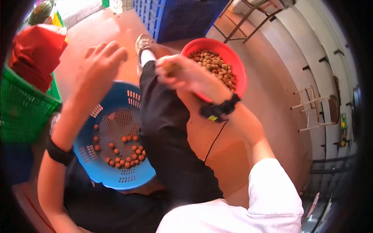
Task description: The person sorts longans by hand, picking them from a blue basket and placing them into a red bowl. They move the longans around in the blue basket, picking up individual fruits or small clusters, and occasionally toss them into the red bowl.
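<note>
My left hand [101,60] is raised over the far rim of a blue plastic basket [120,182], fingers loosely bent and apart, with nothing visible in it. Several small round orange-brown fruits [127,160], like longans, lie on the basket's perforated bottom. Above my knee, my right hand [176,73] is closed around a blurred brownish round fruit [171,69]; its exact kind is hard to make out. Just beyond the right forearm stands a red basin [241,73] heaped with similar brown round fruits [217,66].
A green crate [23,112] with red cloth or bags [37,50] on top stands at left. Blue crates [178,21] are behind the basin. Metal-legged furniture [244,27] and a small metal stool [316,108] stand to the right. A cable [215,141] hangs from my right wrist.
</note>
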Demonstrator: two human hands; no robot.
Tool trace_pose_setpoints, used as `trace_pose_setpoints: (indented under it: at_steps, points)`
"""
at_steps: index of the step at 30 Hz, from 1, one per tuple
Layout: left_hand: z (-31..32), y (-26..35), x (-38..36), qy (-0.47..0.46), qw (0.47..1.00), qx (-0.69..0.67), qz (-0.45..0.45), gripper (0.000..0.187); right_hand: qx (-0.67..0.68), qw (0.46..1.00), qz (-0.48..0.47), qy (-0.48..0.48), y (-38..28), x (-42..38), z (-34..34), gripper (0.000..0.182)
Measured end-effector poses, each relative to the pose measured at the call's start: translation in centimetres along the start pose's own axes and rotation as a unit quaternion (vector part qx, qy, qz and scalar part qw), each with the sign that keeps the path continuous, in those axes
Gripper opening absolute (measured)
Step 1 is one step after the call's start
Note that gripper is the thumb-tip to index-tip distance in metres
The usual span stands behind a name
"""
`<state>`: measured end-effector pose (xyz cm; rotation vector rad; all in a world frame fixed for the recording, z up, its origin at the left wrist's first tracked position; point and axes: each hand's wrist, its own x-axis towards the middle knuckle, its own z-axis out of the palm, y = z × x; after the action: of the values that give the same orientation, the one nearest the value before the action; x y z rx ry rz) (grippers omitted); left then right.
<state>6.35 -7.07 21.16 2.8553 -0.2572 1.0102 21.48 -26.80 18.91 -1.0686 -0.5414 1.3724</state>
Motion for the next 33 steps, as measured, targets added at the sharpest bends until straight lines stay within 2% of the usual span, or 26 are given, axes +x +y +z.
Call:
trace_pose_setpoints:
  at_steps: [1,2,3,4,5,6,7,8,9,11,13,14,16,17,20,21,24,27,30,32,33]
  points:
    - [0.1,-2.3,-1.3,-0.05,0.999,0.004,-0.012,0.011,-0.082,0.995,0.008,0.058,-1.1,-1.0,-2.0,0.019]
    - [0.3,-3.8,-2.7,-0.088,0.99,-0.074,-0.083,0.008,-0.218,0.952,-0.001,0.214,-1.4,-2.3,-4.6,0.02]
    - [0.6,-5.5,-4.6,-0.126,0.968,-0.147,-0.16,0.006,-0.481,0.837,-0.073,0.25,-2.4,-3.6,-6.2,0.025]
    - [1.8,-7.9,-7.0,-0.145,0.959,-0.194,-0.146,0.008,-0.606,0.754,-0.115,0.228,-2.0,-4.3,-12.6,0.034]
    - [2.7,-9.0,-9.4,-0.174,0.934,-0.252,-0.187,0.011,-0.794,0.55,-0.104,0.238,-2.2,-6.7,-13.7,0.041]
    - [2.8,-9.4,-10.4,-0.266,0.873,-0.303,-0.275,0.013,-0.933,0.273,0.004,0.234,-1.7,-8.6,-13.3,0.048]
    - [3.8,-10.4,-12.3,-0.319,0.812,-0.369,-0.32,0.018,-0.917,0.27,0.199,0.214,-2.4,-8.4,-12.9,0.054]
    - [4.3,-10.3,-13.7,-0.352,0.824,-0.302,-0.324,0.022,-0.86,0.442,0.204,0.152,-2.8,-8.5,-15.6,0.053]
    - [5.1,-10.2,-15.3,-0.414,0.804,-0.273,-0.327,0.024,-0.711,0.66,0.136,0.199,-0.9,-8.3,-14.2,0.047]
    - [6.3,-9.0,-16.7,-0.524,0.747,-0.237,-0.334,0.028,-0.684,0.722,0.056,0.083,3.1,-6.8,-7.9,0.045]
    - [6.6,-7.2,-16.5,-0.61,0.678,-0.215,-0.349,0.033,-0.66,0.749,0.063,-0.005,6.7,-5.9,-3.0,0.042]
    - [7.5,-7.1,-17.4,-0.623,0.682,-0.204,-0.325,0.035,-0.648,0.757,0.072,-0.041,8.3,-5.4,-1.1,0.04]
    - [9.8,-6.9,-19.4,-0.656,0.704,-0.114,-0.249,0.037,-0.629,0.766,0.092,-0.092,11.0,-4.5,1.5,0.037]
    - [8.1,-5.4,-18.4,-0.662,0.719,-0.057,-0.206,0.048,-0.621,0.77,0.103,-0.11,12.0,-4.2,2.3,0.036]
    - [8.8,-5.6,-21.2,-0.579,0.783,0.002,-0.228,0.059,-0.601,0.776,0.133,-0.137,14.2,-3.6,3.7,0.031]
    - [9.5,-5.9,-21.8,-0.572,0.785,0.013,-0.239,0.062,-0.596,0.778,0.14,-0.141,14.6,-3.5,3.9,0.03]
    - [10.5,-7.4,-23.0,-0.536,0.817,-0.047,-0.208,0.044,-0.573,0.79,0.164,-0.142,15.9,-3.5,4.4,0.026]
    - [11.6,-7.5,-22.8,-0.643,0.755,-0.056,-0.115,0.027,-0.546,0.808,0.179,-0.133,16.8,-3.2,4.7,0.023]
    - [10.6,-5.8,-22.9,-0.675,0.7,-0.086,-0.214,0.022,-0.509,0.835,0.171,-0.117,17.3,-1.9,5.0,0.021]
    - [12.6,-5.9,-25.1,-0.71,0.668,-0.097,-0.199,0.026,-0.491,0.852,0.144,-0.113,17.4,-0.2,5.6,0.021]
    - [12.6,-5.5,-25.3,-0.726,0.647,-0.11,-0.202,0.026,-0.504,0.847,0.097,-0.137,17.5,0.9,5.9,0.02]
